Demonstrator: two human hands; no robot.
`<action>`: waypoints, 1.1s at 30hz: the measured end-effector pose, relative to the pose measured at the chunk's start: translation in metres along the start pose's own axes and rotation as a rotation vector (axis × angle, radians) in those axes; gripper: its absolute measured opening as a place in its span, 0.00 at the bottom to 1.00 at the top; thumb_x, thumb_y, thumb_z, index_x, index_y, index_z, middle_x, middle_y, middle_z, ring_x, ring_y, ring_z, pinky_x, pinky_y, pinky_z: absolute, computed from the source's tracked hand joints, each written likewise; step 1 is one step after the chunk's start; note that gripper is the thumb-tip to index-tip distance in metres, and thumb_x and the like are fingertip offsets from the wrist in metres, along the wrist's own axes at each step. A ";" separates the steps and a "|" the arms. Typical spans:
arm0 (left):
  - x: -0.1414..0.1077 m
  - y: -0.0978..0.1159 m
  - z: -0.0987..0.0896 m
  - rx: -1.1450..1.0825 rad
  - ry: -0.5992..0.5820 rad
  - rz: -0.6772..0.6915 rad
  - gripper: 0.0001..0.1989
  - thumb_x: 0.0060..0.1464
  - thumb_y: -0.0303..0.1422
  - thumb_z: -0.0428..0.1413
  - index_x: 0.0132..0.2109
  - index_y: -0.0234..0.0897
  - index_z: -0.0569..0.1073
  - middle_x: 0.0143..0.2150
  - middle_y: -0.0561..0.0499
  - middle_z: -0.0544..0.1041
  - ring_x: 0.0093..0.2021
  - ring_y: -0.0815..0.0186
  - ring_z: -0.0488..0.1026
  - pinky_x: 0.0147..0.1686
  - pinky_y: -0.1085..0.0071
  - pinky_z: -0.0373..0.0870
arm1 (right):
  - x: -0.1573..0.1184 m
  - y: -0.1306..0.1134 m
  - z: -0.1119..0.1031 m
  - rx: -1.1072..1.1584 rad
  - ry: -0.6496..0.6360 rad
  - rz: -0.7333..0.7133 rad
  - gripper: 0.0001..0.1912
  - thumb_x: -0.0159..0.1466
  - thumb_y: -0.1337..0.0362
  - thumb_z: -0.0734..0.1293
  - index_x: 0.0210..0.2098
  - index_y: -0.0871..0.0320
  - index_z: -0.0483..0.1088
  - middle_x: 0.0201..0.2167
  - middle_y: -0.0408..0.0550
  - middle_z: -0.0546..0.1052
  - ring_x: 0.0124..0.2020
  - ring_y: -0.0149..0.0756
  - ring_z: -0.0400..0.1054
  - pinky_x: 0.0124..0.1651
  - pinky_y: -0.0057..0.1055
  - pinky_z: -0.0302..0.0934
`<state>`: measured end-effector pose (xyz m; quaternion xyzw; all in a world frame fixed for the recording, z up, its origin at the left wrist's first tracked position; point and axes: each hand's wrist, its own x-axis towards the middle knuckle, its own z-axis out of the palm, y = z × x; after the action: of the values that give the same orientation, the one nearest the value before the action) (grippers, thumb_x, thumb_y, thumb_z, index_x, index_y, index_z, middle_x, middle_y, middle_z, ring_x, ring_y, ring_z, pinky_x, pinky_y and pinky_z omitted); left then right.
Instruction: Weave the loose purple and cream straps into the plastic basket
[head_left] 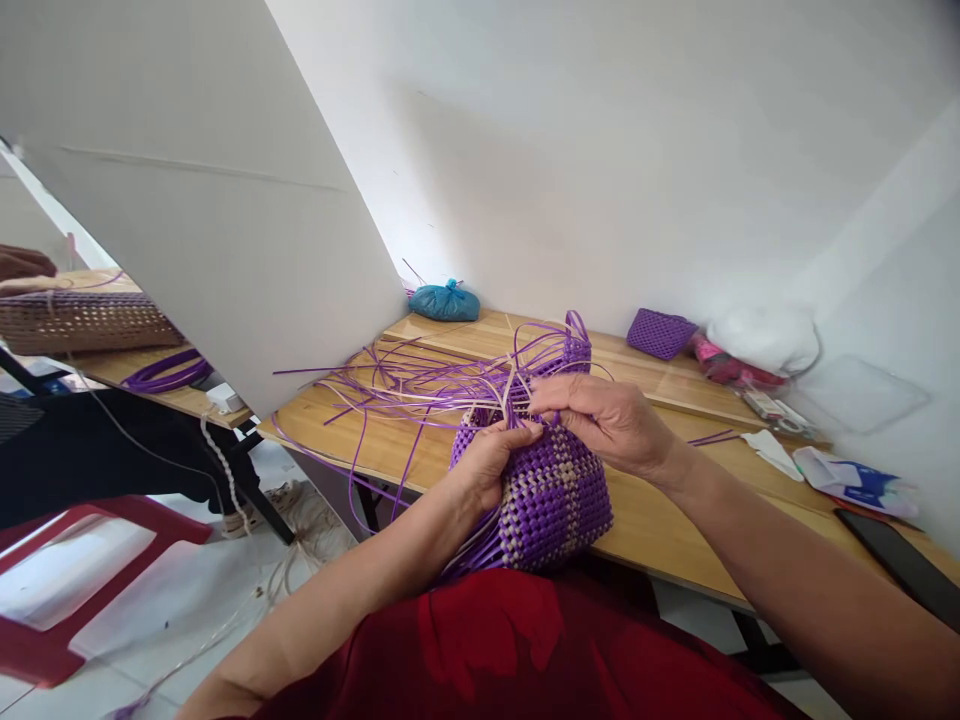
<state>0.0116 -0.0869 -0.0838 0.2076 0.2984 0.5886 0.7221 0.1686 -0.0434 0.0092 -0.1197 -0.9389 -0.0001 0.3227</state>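
Note:
A woven basket (pixel 551 500) in purple and beige leans between my body and the table edge. Long loose purple and beige strips (pixel 420 380) fan out from its top towards the left. My left hand (pixel 491 460) grips the basket's upper rim, thumb on top. Above the rim, my right hand (pixel 604 420) is closed with thumb and fingers pinched around a purple strip. A narrow woven purple piece with a loop (pixel 576 350) rises behind my hands.
On the wooden table (pixel 675 520) are a blue bag (pixel 446 301), a purple woven piece (pixel 660 333), white and pink bags, papers (pixel 855 480) and a black phone (pixel 892 560). Left, past a partition (pixel 225 180), a person sits by another basket (pixel 82 322); a red stool (pixel 82 590) stands below.

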 end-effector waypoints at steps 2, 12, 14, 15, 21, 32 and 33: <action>-0.002 0.001 0.002 -0.004 0.003 -0.014 0.09 0.41 0.24 0.65 0.34 0.32 0.78 0.31 0.47 0.80 0.30 0.64 0.76 0.40 0.67 0.72 | -0.004 -0.005 0.001 -0.072 -0.073 0.051 0.15 0.68 0.68 0.59 0.49 0.56 0.75 0.40 0.48 0.80 0.41 0.34 0.74 0.46 0.31 0.68; -0.013 0.004 0.009 0.076 0.012 -0.039 0.09 0.38 0.24 0.66 0.31 0.31 0.77 0.28 0.46 0.80 0.28 0.63 0.76 0.39 0.64 0.73 | 0.000 -0.040 -0.007 -0.322 -0.570 0.491 0.32 0.67 0.69 0.53 0.70 0.58 0.48 0.33 0.54 0.80 0.28 0.39 0.74 0.30 0.31 0.61; -0.015 0.003 0.009 0.092 0.014 -0.012 0.09 0.37 0.25 0.67 0.29 0.31 0.77 0.28 0.47 0.80 0.28 0.64 0.75 0.39 0.66 0.71 | 0.004 -0.043 -0.009 -0.091 -0.604 0.588 0.32 0.68 0.69 0.51 0.71 0.54 0.45 0.29 0.48 0.79 0.24 0.33 0.72 0.30 0.28 0.62; -0.016 0.003 0.009 0.104 0.013 0.003 0.09 0.36 0.26 0.68 0.29 0.31 0.77 0.28 0.47 0.80 0.28 0.65 0.75 0.38 0.67 0.70 | 0.006 -0.044 -0.008 0.058 -0.642 0.648 0.32 0.69 0.69 0.50 0.71 0.52 0.43 0.27 0.45 0.78 0.21 0.31 0.71 0.28 0.27 0.62; -0.018 0.000 0.008 0.146 -0.034 0.049 0.13 0.34 0.31 0.70 0.30 0.30 0.78 0.25 0.48 0.78 0.26 0.66 0.73 0.34 0.70 0.67 | 0.000 -0.035 0.001 0.606 -0.748 0.762 0.37 0.70 0.68 0.52 0.71 0.46 0.26 0.26 0.38 0.76 0.16 0.24 0.68 0.26 0.23 0.63; -0.015 -0.006 0.008 0.150 0.066 0.116 0.18 0.32 0.33 0.72 0.33 0.31 0.78 0.28 0.48 0.79 0.27 0.66 0.74 0.35 0.67 0.71 | -0.059 -0.068 -0.013 -0.021 -0.425 0.717 0.18 0.69 0.62 0.55 0.56 0.56 0.64 0.29 0.46 0.76 0.30 0.36 0.70 0.34 0.31 0.59; -0.014 -0.006 0.008 0.148 0.072 0.115 0.18 0.32 0.32 0.72 0.33 0.31 0.78 0.29 0.48 0.79 0.27 0.65 0.75 0.36 0.67 0.71 | -0.075 -0.068 -0.014 -0.052 -0.453 0.722 0.15 0.69 0.63 0.55 0.49 0.56 0.68 0.28 0.47 0.76 0.28 0.36 0.69 0.32 0.31 0.58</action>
<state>0.0193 -0.1018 -0.0794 0.2560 0.3543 0.6125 0.6587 0.2184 -0.1276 -0.0198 -0.4460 -0.8835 0.1157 0.0845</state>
